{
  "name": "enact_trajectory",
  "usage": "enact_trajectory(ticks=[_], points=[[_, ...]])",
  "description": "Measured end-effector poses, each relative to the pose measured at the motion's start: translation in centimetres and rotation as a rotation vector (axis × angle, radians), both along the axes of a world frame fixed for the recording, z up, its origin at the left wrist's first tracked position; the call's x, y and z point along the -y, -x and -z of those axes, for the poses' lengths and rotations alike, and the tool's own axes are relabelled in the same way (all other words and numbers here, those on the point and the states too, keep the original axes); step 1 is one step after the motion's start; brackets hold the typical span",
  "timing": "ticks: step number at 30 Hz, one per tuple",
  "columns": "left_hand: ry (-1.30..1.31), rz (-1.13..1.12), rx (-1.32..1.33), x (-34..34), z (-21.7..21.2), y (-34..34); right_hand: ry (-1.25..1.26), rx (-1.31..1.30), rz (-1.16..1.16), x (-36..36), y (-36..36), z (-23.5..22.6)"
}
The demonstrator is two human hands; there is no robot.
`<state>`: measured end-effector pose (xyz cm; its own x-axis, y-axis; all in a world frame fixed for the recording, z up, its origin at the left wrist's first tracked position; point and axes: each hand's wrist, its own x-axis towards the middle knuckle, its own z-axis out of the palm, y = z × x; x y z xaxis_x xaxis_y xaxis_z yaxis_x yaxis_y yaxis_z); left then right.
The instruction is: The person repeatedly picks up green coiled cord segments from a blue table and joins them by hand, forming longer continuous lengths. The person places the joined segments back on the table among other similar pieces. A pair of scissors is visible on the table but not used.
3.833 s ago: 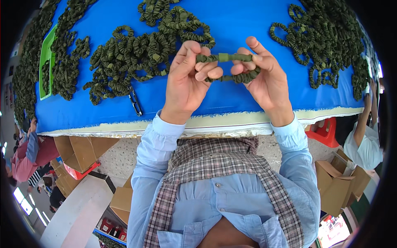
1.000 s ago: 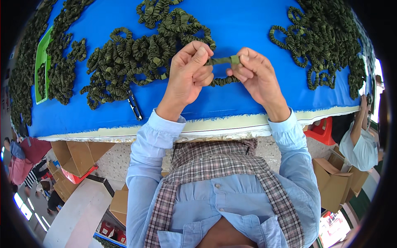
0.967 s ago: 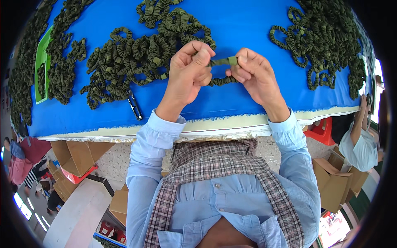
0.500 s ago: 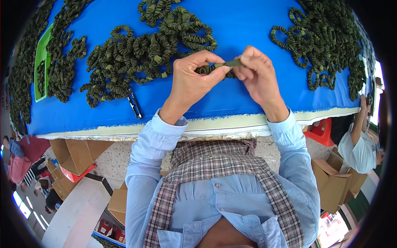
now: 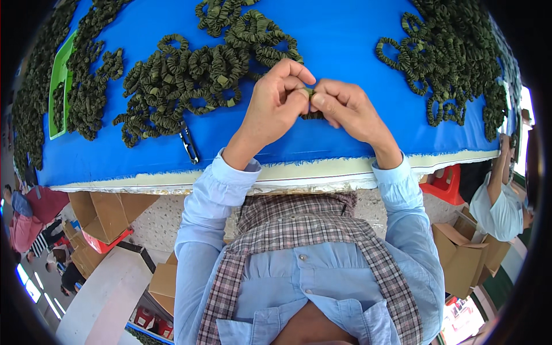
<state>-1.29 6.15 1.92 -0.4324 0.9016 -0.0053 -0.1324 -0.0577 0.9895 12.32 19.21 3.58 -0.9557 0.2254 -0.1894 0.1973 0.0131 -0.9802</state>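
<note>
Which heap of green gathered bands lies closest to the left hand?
The middle heap, just beyond the left hand; the far-left strip and right heap lie farther off.

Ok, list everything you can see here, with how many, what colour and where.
Table cover: one, blue, over the whole table.
Piles of gathered elastic cords: several, olive green, at the left edge, centre left and far right.
Cord piece: one, olive green, pinched between both hands.
Tray: one, green, far left.
Small tool: one, dark, near the front edge, left of the hands.
Cardboard boxes: several, brown, on the floor.
Other person: one, far right.
Left hand: on the cord piece.
Right hand: on the cord piece.
</note>
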Motion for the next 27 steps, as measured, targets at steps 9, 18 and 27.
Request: enact_trajectory(ticks=[9, 18, 27], points=[[-0.126, -0.03, 0.132, -0.8, 1.1, -0.1, 0.248, -0.178, 0.249, 0.2, 0.7, 0.9], [-0.287, 0.102, 0.991, 0.1, 0.7, 1.3, 0.614, -0.299, 0.365, -1.0, 0.3, 1.3], [-0.045, -0.155, -0.229, -0.3, -0.6, -1.1, 0.44, -0.169, 0.337, 0.9, 0.3, 0.8]])
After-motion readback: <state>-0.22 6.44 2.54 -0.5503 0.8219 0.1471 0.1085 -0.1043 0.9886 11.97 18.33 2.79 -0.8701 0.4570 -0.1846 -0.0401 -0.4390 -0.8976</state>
